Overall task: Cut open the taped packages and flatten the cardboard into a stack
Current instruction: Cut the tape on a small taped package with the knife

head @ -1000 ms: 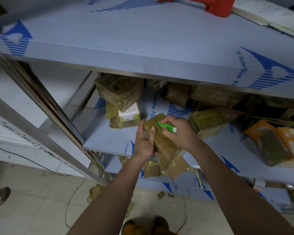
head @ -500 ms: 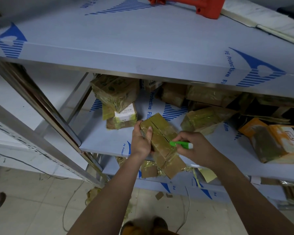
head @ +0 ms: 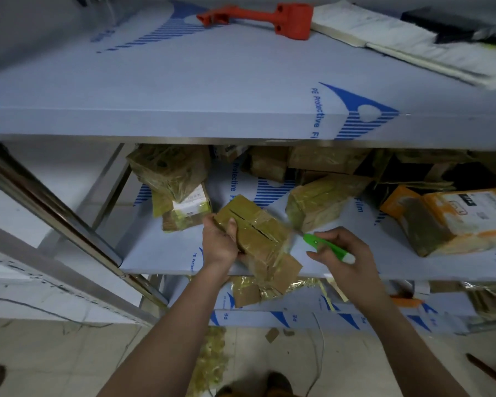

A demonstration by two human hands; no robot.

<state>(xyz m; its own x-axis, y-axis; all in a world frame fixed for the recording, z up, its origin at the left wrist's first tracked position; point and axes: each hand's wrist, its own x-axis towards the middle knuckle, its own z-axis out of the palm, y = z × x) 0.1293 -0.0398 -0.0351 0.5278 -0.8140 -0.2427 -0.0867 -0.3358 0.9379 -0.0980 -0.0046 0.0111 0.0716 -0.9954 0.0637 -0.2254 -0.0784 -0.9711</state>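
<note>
A brown taped cardboard package (head: pixel 255 233) lies at the front edge of the middle shelf (head: pixel 166 253), with a dark slit running along its top. My left hand (head: pixel 221 242) grips its left end, thumb on top. My right hand (head: pixel 338 256) holds a green and white cutter (head: pixel 324 246) just right of the package, clear of it. More taped packages sit on the same shelf: a stack at the back left (head: pixel 172 179) and one (head: pixel 321 199) to the right.
An orange and white parcel (head: pixel 453 216) lies at the shelf's right end. The top shelf (head: pixel 184 90) carries a red tool (head: pixel 258 18) and papers (head: pixel 390 41). Cardboard scraps and tape (head: pixel 258 287) sit on the lower shelf. A steel post (head: pixel 55 210) slants at the left.
My right hand has drawn the cutter off the package's top and away to the right, leaving a slit along the tape. My left hand keeps its grip.
</note>
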